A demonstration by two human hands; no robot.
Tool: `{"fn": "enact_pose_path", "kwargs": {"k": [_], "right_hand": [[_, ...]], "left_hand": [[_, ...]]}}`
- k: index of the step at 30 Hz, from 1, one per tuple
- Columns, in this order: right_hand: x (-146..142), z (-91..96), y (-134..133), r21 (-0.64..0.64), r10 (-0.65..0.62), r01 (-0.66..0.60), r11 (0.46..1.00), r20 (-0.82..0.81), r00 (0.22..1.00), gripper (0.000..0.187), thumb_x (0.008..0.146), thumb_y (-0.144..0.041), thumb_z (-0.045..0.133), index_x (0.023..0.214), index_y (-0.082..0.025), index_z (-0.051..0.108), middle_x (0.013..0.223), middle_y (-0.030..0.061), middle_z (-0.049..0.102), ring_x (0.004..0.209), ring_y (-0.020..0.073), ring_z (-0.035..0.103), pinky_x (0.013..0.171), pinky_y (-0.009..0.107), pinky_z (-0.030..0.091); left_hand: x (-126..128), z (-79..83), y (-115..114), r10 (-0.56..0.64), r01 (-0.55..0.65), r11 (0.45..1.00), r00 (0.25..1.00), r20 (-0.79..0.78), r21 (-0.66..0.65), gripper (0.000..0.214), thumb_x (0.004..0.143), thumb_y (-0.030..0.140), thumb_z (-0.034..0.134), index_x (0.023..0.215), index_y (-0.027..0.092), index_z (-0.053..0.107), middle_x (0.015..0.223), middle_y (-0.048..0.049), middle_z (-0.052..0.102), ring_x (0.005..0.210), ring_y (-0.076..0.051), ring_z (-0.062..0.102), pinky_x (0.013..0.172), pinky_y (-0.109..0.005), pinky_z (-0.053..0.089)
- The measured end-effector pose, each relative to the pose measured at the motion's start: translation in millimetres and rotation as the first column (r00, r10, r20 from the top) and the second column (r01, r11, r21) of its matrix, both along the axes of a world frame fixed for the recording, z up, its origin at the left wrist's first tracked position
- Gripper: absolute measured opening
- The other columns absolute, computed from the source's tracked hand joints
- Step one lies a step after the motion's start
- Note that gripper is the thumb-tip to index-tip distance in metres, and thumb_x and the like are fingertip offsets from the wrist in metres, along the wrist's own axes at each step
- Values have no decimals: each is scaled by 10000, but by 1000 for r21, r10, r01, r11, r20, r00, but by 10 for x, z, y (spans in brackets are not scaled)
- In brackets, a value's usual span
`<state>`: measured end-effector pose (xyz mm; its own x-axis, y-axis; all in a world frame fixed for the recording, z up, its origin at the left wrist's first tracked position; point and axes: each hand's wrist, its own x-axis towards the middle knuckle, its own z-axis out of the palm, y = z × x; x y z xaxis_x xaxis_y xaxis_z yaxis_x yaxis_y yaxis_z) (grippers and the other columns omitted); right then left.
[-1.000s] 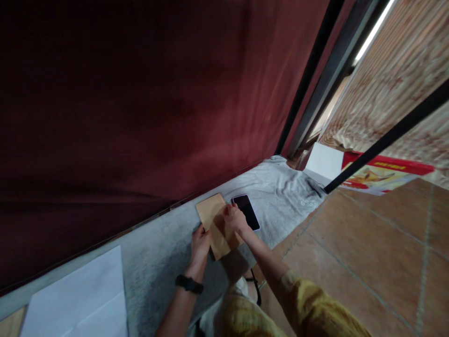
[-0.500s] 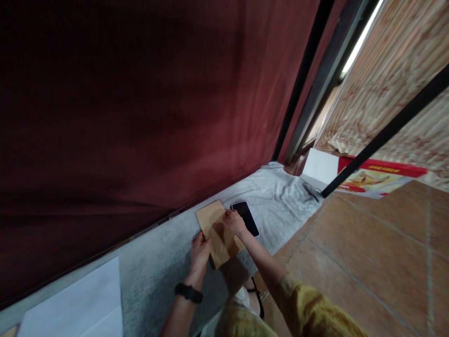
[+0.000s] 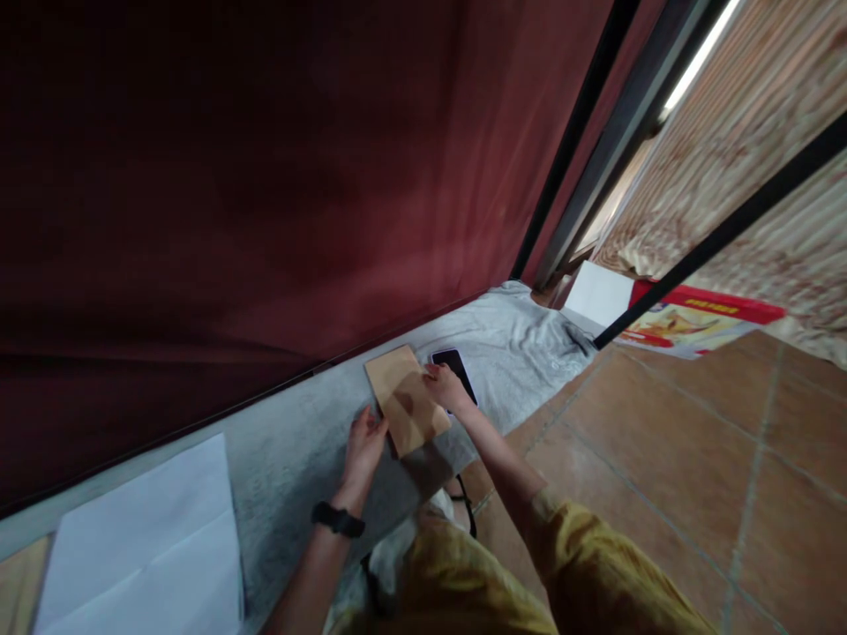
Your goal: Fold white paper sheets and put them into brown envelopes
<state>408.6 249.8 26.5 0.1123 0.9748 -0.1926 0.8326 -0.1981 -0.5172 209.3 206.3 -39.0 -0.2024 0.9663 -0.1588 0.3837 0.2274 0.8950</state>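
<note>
A flat, rectangular tan-brown book or packet (image 3: 405, 407) lies on the grey cloth, with a dark edge showing at its lower left. Beside its left edge is my left hand (image 3: 365, 441), fingers apart and the tips at or very near the edge. My right hand (image 3: 445, 386) is at the opposite edge, its fingers drawn together there; whether they pinch a layer of it is too small to make out clearly. Under and beyond that hand lies a dark-screened phone (image 3: 461, 370), partly covered by it.
Grey cloth (image 3: 291, 441) covers the narrow surface, bordered by a dark red curtain (image 3: 371, 220). White sheets (image 3: 152, 547) lie at lower left beside a tan piece (image 3: 23, 582). A black pole (image 3: 715, 238) and a red-and-white carton (image 3: 694, 322) stand at right above the tiled floor (image 3: 662, 459).
My left hand has loosened and shifted slightly outward from the tan-brown book or packet's left edge. My right hand stays at the right edge. The whole view has shifted a little.
</note>
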Motion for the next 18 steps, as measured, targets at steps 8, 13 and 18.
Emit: {"fn": "enact_pose_path", "kwargs": {"k": [8,13,18], "right_hand": [[417,-366,-1102,129,-2,20,991,-132,991,288,1006,-204,469,1136,-208,727,1133,71,710,979,170,682,883,263,516],[301,-469,-1263,54,11,-9,999,-32,999,286,1019,-229,490,1230,-229,682,1200,63,692,1006,165,683,846,226,499],[251,-421,-1239,45,43,-45,998,46,998,303,1021,-250,506,1287,-233,650,1235,68,678,1022,168,682,848,223,490]], "left_hand": [[46,127,-747,-214,251,965,921,-326,74,546,866,264,621,1404,201,544,1339,-134,586,1278,-273,553,1117,-408,433],[83,141,-750,-236,305,948,863,-447,90,470,883,201,596,1352,216,595,1338,-123,614,1267,-264,562,1105,-391,450],[60,139,-741,-275,357,932,797,-537,54,446,888,206,596,1334,213,612,1300,-118,650,1220,-278,580,1069,-392,470]]}}
